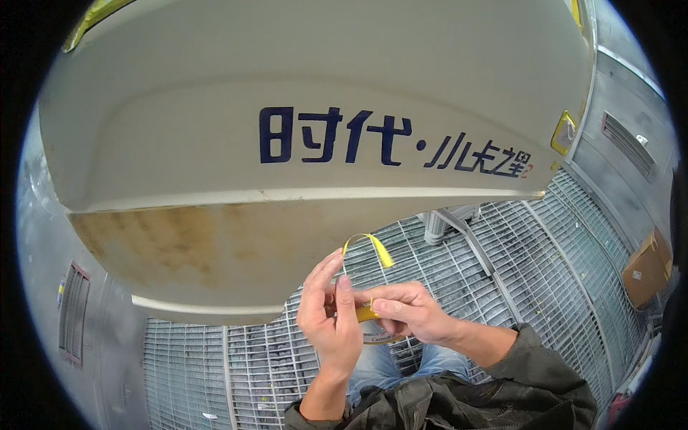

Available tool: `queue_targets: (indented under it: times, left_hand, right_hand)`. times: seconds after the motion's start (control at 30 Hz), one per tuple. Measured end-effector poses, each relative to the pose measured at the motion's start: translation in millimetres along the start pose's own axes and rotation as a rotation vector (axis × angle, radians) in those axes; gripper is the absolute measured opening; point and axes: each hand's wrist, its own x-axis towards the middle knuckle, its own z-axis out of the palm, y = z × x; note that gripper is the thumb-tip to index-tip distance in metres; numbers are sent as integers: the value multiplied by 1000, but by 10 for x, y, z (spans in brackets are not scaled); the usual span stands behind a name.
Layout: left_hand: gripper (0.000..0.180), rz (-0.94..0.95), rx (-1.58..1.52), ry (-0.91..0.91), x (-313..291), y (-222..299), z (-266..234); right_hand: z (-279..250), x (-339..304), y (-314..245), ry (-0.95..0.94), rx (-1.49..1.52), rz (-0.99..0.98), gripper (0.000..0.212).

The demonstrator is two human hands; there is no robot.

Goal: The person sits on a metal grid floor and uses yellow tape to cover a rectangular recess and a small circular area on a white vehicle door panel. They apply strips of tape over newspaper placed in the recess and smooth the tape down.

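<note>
My left hand point(326, 315) and my right hand point(408, 309) meet just below a large cream-white curved panel point(287, 72) with dark blue lettering and a brownish stained lower face. Between the two hands sits a roll of yellow tape point(369, 324). My right hand grips the roll with thumb and fingers. My left hand pinches at the tape beside it, fingers partly extended upward. A loose yellow tape end point(373, 245) curls up above the hands, close to the panel's lower edge.
A metal grating floor point(516, 258) lies underneath, with a grey stand post point(435, 226) beneath the panel. A cardboard box point(647, 269) sits at the right by a grey wall with vents point(627, 143). My jeans and dark jacket show at the bottom.
</note>
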Motion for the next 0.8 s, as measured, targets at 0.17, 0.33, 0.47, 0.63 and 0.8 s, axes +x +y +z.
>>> queue_targets:
  times: [0.17, 0.33, 0.47, 0.63, 0.8]
  left_hand:
    - [38, 131, 123, -1, 88, 27, 7]
    - [43, 112, 139, -43, 78, 35, -110]
    - [45, -143, -291, -81, 77, 87, -190]
    - [47, -270, -551, -203, 145, 176, -254]
    - [50, -230, -541, -223, 262, 216, -275]
  right_hand:
    - [25, 27, -53, 0, 91, 85, 53]
    - [82, 75, -116, -16, 124, 133, 44]
    - [-135, 181, 41, -24, 187, 48, 31]
    - [-144, 418, -231, 154, -274, -329, 42]
    - [-25, 583, -664, 258, -477, -546, 19]
